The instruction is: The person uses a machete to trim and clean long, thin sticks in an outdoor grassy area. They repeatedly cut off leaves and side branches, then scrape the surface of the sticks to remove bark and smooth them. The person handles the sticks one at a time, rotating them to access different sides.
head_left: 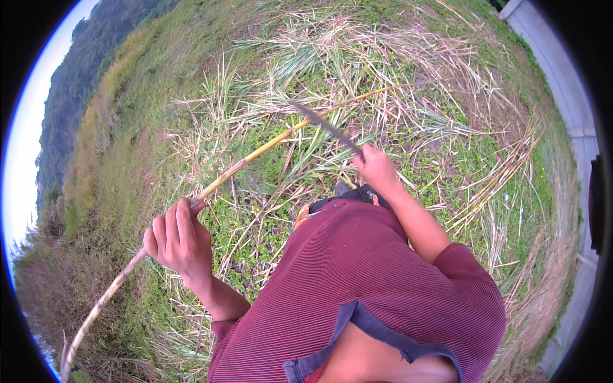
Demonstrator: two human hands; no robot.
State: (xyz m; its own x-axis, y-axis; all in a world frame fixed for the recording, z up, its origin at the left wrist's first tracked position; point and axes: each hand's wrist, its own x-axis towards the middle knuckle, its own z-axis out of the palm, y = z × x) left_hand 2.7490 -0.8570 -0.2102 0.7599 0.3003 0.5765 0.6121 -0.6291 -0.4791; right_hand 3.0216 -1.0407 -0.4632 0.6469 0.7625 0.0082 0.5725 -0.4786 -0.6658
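A long, jointed yellow cane stalk (pixel 265 148) runs slantwise across the view, from the lower left to the upper middle. My left hand (pixel 181 239) is wrapped round it, and a paler length of the stalk reaches down behind that hand. In my right hand (pixel 377 169) is a dark, long-bladed knife (pixel 332 131), its handle mostly hidden by the fingers. The blade crosses the stalk in the picture, pointing up and to the left; I cannot tell whether the two touch.
Cut leaves and dry straw (pixel 357 48) litter the green ground ahead. Several thin yellow stalks (pixel 498 179) lie in a bundle at right. A pale concrete strip (pixel 568 96) borders the far right. Tall grass and brush (pixel 96 185) rise on the left, with a wooded hill behind.
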